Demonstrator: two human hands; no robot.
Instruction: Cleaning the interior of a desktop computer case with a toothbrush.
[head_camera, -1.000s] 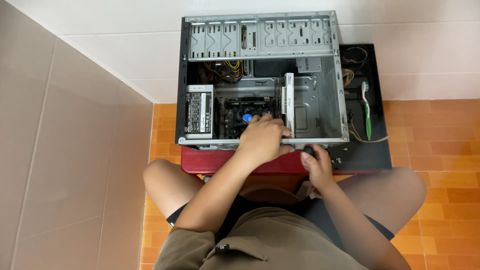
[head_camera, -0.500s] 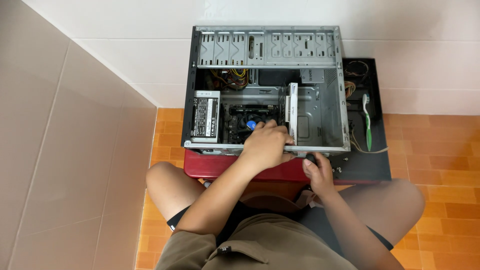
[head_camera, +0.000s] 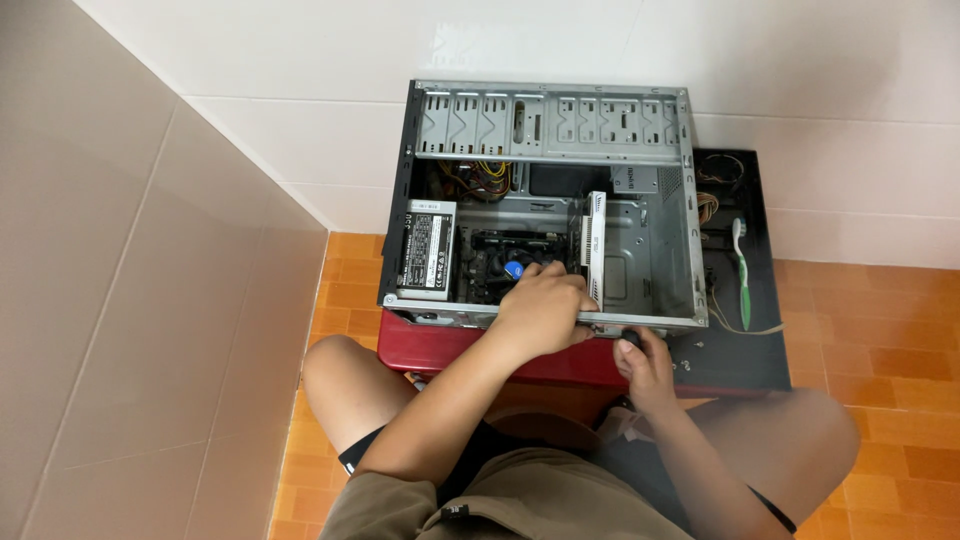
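Note:
An open grey desktop computer case (head_camera: 655, 255) lies on its side on a red stool (head_camera: 450, 350). My left hand (head_camera: 545, 310) reaches over the case's near rim and rests against the bottom end of a white expansion card (head_camera: 594, 245) standing upright inside. My right hand (head_camera: 645, 365) is outside the near rim, fingers closed around a small dark tool handle (head_camera: 631, 340) pressed against the case edge. A power supply (head_camera: 428, 250) sits at the left inside, and the motherboard (head_camera: 495, 262) with a blue-capped part lies beside it.
The case's black side panel (head_camera: 740, 340) lies at the right with a green and white toothbrush (head_camera: 741, 270) and loose cables (head_camera: 712, 205) on it. Tiled walls stand behind and at the left. My bare knees flank the stool on an orange tiled floor (head_camera: 880, 330).
The view has tilted, so the case sits lower in the picture. Both hands stay at the same spots on the case's near rim.

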